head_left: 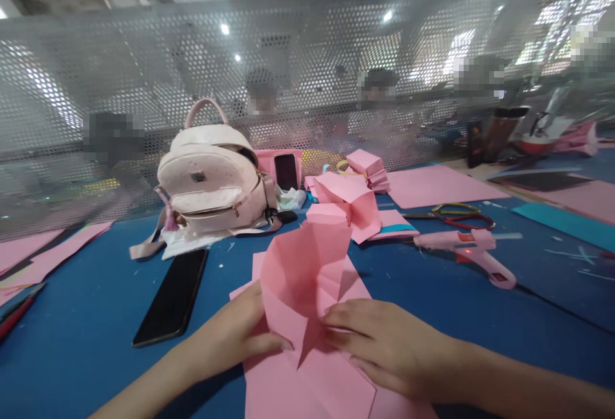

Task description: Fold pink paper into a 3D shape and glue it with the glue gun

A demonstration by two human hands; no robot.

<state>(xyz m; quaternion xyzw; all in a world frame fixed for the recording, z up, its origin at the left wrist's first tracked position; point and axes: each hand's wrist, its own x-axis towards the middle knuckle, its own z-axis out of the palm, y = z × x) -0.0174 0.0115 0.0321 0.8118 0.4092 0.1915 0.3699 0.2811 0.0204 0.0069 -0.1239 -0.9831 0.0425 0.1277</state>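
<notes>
A folded pink paper [307, 265] with an open, pocket-like top stands in front of me, on flat pink sheets [278, 387]. Its lower front has a pointed fold. My left hand [247, 329] is closed round the left side, with the thumb in front and the other fingers hidden behind the paper. From the right, my right hand [379, 342] holds the folded side between its fingers; the thumb is not visible.
A pink glue gun [473, 249] with a glowing red light lies at right, below scissors [456, 214]. More folded pink pieces [348, 198] sit behind the work. A black phone [173, 297] and a pale backpack [214, 182] are at left. Beyond stands a perforated metal screen [312, 41].
</notes>
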